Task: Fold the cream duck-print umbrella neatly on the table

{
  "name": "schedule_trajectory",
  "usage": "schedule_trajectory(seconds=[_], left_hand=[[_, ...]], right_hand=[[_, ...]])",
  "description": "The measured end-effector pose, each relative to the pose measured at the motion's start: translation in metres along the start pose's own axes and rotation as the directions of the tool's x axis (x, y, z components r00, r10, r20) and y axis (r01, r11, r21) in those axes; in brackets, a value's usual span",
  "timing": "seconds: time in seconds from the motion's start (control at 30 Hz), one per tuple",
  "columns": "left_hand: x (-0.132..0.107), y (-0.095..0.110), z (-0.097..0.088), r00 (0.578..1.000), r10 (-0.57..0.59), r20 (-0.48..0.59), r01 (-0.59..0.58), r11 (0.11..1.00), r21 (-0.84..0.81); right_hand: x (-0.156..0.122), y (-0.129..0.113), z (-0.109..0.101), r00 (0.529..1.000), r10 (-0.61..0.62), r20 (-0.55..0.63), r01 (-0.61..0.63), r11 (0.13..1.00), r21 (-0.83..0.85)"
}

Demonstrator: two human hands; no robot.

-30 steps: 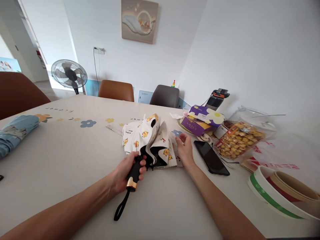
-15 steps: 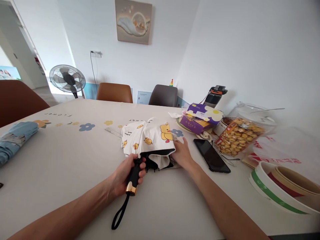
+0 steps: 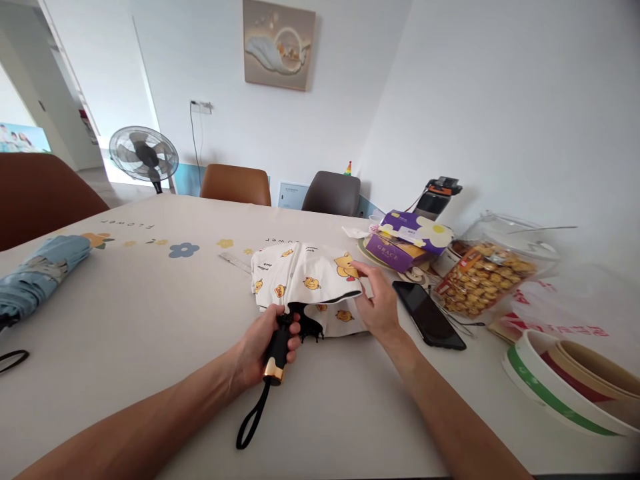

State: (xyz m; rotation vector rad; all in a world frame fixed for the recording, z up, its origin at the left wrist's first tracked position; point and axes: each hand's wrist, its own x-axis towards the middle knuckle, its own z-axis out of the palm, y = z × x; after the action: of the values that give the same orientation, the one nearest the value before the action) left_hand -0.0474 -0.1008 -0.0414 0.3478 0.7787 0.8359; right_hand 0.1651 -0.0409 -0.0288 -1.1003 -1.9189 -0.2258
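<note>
1. Your left hand [image 3: 267, 343] is wrapped around the black handle [image 3: 279, 348] of the duck-print umbrella [image 3: 293, 270], left of the phone [image 3: 429, 315]; a wrist strap [image 3: 260, 410] hangs from the handle's gold end.
2. Your right hand [image 3: 383, 303], apart from your left and just left of the phone, touches the right edge of the umbrella's loose canopy with its fingertips; you cannot tell whether the thumb pinches the cloth.
3. The duck-print umbrella lies folded but unwrapped on the table [image 3: 150, 320], left of the phone, its handle pointing towards you.
4. Just right of the phone you have a clear jar [image 3: 483, 280] of round snacks; beyond the phone, a purple box [image 3: 393, 250].
5. Farther right of the phone sit a plastic bag [image 3: 565, 303] and, nearer you, a white bowl [image 3: 550, 393] with a green band.
6. Well left of the phone lies a blue umbrella [image 3: 47, 270].
7. Far beyond the phone, to its left, stands a fan [image 3: 145, 155].
</note>
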Motion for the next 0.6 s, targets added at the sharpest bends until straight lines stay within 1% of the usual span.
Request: schedule_trajectory(seconds=[0.03,0.1,0.17,0.2,0.33,0.47,0.53,0.6], left_hand=[[-0.0003,0.0003,0.0002,1.000,0.001,-0.002,-0.001,1.000,0.000],[-0.0006,0.0005,0.0001,1.000,0.001,-0.005,-0.001,1.000,-0.003],[-0.0005,0.0004,-0.0006,1.000,-0.001,-0.002,0.001,1.000,-0.009],[-0.0004,0.0002,-0.0010,1.000,-0.001,0.002,0.001,1.000,-0.011],[0.0003,-0.0004,-0.0022,1.000,0.000,0.015,0.001,1.000,-0.009],[0.0000,-0.0004,-0.0012,1.000,0.001,0.010,-0.001,1.000,-0.003],[-0.0005,0.0000,-0.0004,1.000,0.002,0.006,-0.002,1.000,0.000],[-0.0010,0.0004,0.0002,1.000,0.000,-0.002,0.000,1.000,0.001]], right_hand=[[0.0005,-0.0012,-0.0011,1.000,0.001,0.021,-0.002,0.999,0.047],[0.0002,-0.0034,-0.0023,0.989,-0.033,0.145,0.015,0.992,0.122],[-0.0015,-0.0054,-0.0019,0.969,-0.064,0.239,0.031,0.990,0.140],[-0.0025,-0.0065,-0.0014,0.967,-0.063,0.246,0.035,0.992,0.119],[-0.0042,-0.0097,-0.0003,0.977,-0.019,0.213,0.027,0.999,-0.032],[-0.0039,-0.0077,0.0000,0.971,-0.032,0.239,0.052,0.996,-0.077],[-0.0047,-0.0057,0.0006,0.979,-0.014,0.203,0.032,0.996,-0.086],[-0.0049,-0.0055,0.0009,0.991,0.047,0.126,-0.040,0.998,-0.052]])
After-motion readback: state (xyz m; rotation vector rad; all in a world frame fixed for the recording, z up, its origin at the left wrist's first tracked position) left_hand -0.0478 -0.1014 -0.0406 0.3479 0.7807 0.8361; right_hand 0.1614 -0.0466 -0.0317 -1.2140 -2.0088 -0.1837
